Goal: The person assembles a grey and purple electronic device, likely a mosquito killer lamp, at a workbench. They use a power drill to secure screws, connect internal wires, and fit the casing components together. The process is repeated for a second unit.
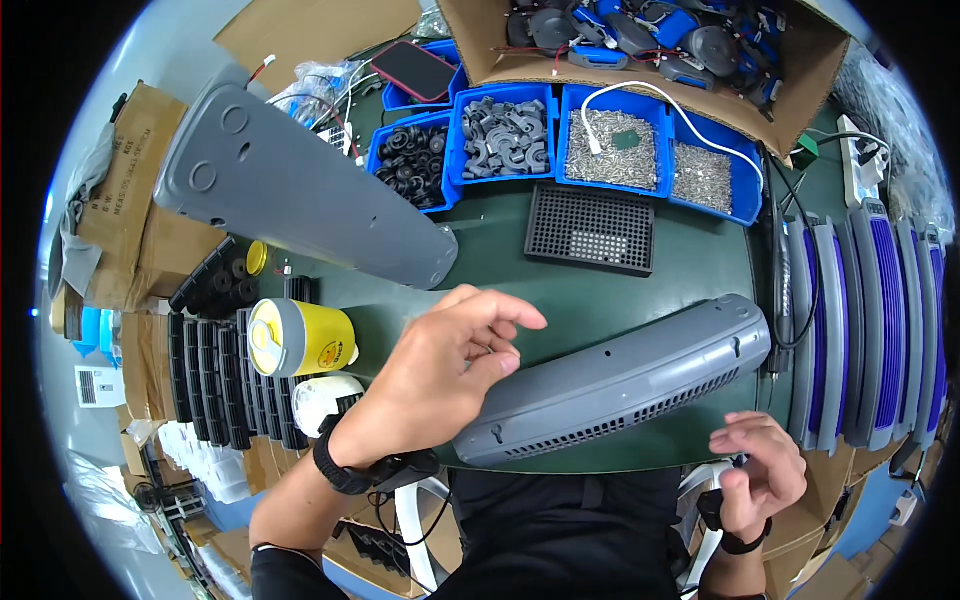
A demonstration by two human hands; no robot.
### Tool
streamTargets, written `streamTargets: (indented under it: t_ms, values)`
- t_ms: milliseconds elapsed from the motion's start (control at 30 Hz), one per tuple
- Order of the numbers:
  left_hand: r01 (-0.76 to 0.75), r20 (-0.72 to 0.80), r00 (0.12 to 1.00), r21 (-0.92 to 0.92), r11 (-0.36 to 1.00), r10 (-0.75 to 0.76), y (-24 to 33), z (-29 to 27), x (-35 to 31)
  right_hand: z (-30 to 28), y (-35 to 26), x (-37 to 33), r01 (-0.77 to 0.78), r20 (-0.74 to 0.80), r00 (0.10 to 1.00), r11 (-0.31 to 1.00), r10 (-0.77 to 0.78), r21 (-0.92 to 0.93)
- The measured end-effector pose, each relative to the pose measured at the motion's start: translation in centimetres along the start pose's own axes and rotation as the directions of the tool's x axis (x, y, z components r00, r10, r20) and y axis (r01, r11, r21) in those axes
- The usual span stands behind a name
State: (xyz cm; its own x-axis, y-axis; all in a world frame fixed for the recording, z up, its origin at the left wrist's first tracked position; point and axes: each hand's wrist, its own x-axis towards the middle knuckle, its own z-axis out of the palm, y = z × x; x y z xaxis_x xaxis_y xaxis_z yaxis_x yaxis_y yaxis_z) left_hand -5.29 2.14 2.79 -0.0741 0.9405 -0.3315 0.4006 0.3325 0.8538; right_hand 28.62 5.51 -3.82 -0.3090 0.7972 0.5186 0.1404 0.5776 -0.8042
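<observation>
A long grey plastic housing (625, 375) with rows of slotted vents lies slantwise on the green table, close to its front edge. Above its left end hovers my left hand (445, 365), index finger and thumb apart, the other fingers curled, nothing visible in it. Just past the front edge, below the housing's right part, my right hand (762, 468) is raised with loosely bent, parted fingers and holds nothing. A second long grey housing (310, 185), smooth-faced with round marks, rises at the upper left, beyond my left hand.
Blue bins hold grey clips (503, 138), black parts (412, 165) and screws (612, 150). A black perforated tray (590, 228) sits before them. A yellow cup (325, 337) stands left. Right are an electric screwdriver (781, 285) and several grey-purple panels (880, 320). A cardboard box (640, 75) stands behind.
</observation>
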Motion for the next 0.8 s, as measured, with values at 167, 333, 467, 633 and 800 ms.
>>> streamTargets:
  t_ms: [167, 333, 467, 633, 800]
  values:
    - [0.068, 0.097, 0.992, 0.078, 0.995, -0.075, 1.7, 1.2, 1.8, -0.2, 4.4, -4.1, -0.133, -0.071, 0.989, 0.985, 0.126, -0.107]
    - [-0.031, 0.103, 0.995, 0.157, 0.987, 0.015, 2.5, 2.3, 3.4, 0.1, 4.9, -3.8, -0.067, -0.051, 0.997, 0.977, 0.058, -0.204]
    - [-0.194, 0.117, 0.979, 0.254, 0.948, 0.169, 3.1, 2.8, 4.1, 0.0, 5.0, -3.8, -0.059, -0.056, 0.997, 0.978, 0.049, -0.200]
    - [-0.163, 0.129, 0.983, 0.290, 0.943, 0.131, 3.9, 3.1, 4.6, -0.1, 5.0, -3.6, -0.047, -0.053, 0.998, 0.980, 0.037, -0.192]
    - [-0.122, 0.145, 0.986, 0.283, 0.951, 0.083, 3.7, 3.5, 4.6, 0.0, 5.1, -3.6, -0.042, -0.058, 0.998, 0.980, 0.031, -0.197]
